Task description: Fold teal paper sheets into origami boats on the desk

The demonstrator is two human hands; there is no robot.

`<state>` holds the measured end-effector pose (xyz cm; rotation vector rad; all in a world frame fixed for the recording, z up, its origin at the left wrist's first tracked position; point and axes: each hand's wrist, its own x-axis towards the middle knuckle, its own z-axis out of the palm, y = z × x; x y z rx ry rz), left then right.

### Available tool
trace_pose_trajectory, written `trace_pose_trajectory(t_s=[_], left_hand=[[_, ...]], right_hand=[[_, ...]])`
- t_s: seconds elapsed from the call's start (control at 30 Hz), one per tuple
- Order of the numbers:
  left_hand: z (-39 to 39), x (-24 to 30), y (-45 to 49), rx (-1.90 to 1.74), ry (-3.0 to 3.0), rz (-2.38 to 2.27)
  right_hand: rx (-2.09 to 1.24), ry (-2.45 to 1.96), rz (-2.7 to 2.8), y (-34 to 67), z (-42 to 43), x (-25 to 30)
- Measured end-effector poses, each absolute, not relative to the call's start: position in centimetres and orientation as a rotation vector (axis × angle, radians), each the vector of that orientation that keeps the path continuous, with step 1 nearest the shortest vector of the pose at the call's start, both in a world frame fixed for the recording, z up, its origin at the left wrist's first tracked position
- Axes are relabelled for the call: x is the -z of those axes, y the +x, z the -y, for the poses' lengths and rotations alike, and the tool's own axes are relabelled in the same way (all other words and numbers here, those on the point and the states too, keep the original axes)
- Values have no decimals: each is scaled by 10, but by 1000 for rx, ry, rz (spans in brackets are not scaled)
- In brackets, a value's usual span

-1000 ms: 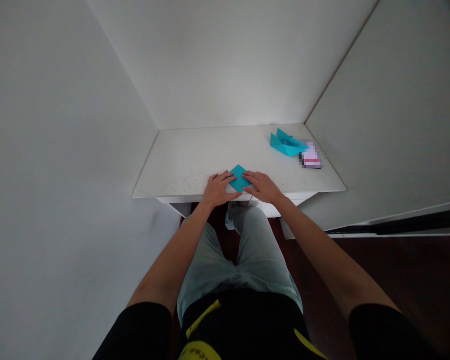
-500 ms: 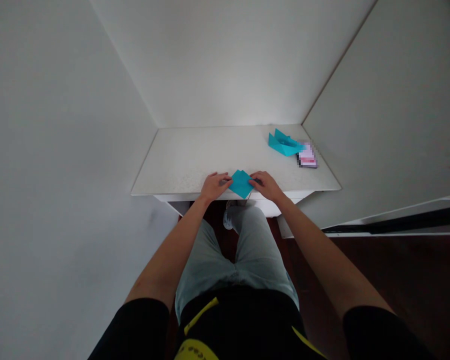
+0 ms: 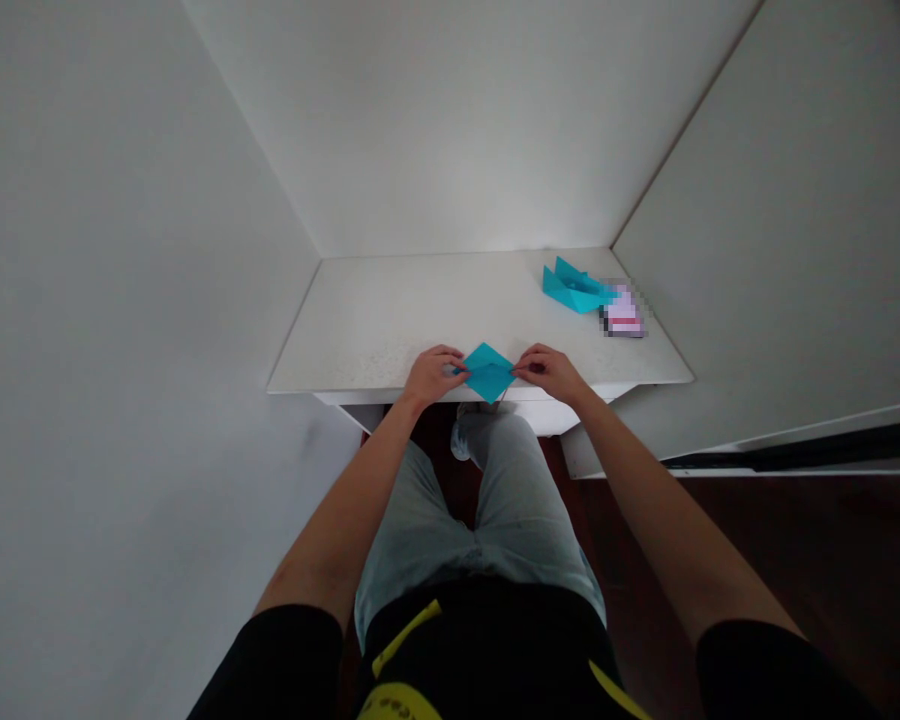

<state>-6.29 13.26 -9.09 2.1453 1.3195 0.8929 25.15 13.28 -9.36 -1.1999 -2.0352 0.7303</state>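
A small piece of folded blue paper [image 3: 490,374] is held between my two hands at the front edge of the white table [image 3: 420,295]. It has a diamond outline with a crease or opening across its middle. My left hand [image 3: 436,376] pinches its left corner. The right corner is pinched by the fingertips of my right hand [image 3: 551,371]. Farther back on the right, a folded blue paper boat [image 3: 576,288] sits on the tabletop.
A flat rectangular item, blurred out [image 3: 623,312], lies beside the boat, which partly overlaps it. Walls rise on the left [image 3: 157,250] and behind the table, and a white panel [image 3: 780,230] stands on the right. My legs are just below the table's front edge.
My hands have moved slightly apart. The folded paper has widened into a full diamond, and a line across its middle now shows. The view has shifted a little.
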Motion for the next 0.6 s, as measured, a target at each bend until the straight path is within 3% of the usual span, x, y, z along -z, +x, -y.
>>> trace_pose_trajectory(t_s=[0.6], left_hand=[[-121,86,-50,-750,2363,-1508]], right_hand=[[-272,-1518,1917,211,-128,100]])
